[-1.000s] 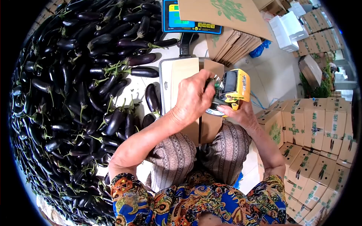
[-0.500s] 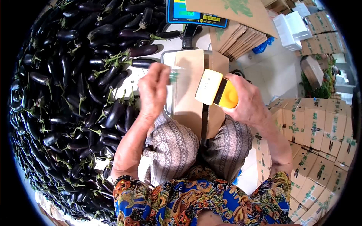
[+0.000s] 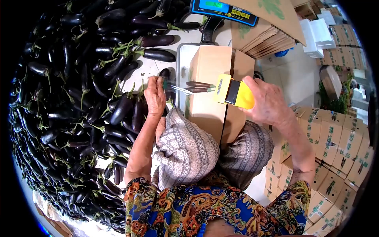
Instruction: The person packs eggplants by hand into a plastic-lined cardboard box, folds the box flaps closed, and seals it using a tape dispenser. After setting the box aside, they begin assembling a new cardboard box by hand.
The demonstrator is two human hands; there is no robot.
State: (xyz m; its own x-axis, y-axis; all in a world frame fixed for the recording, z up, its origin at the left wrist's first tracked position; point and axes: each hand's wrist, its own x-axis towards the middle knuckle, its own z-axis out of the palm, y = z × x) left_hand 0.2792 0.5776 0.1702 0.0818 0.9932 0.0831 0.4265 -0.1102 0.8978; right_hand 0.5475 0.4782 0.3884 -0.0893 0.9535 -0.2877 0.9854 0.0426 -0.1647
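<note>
A cardboard box (image 3: 211, 59) with eggplants printed on it stands between the knees. My right hand (image 3: 269, 100) grips a yellow tape dispenser (image 3: 242, 94) over the top of this box. At the box's left side, my left hand (image 3: 155, 94) is closed, its fingertips pinching the end of a shiny clear tape strip (image 3: 181, 89). The strip runs rightward toward the dispenser, though glare hides part of it. Just behind the left fingertips lies a dark eggplant (image 3: 164, 73).
Loose eggplants (image 3: 83, 106) cover the floor on the left. A scale display (image 3: 225, 10) stands ahead, its platform (image 3: 183, 59) by the box. Flattened cardboard (image 3: 268, 39) leans at its right. Stacked boxes (image 3: 323, 134) and white foam boxes (image 3: 318, 37) stand on the right.
The left hand has moved slightly down, to the box's left side. The dispenser has shifted right and tilted, and the view has swung so that the box appears farther right.
</note>
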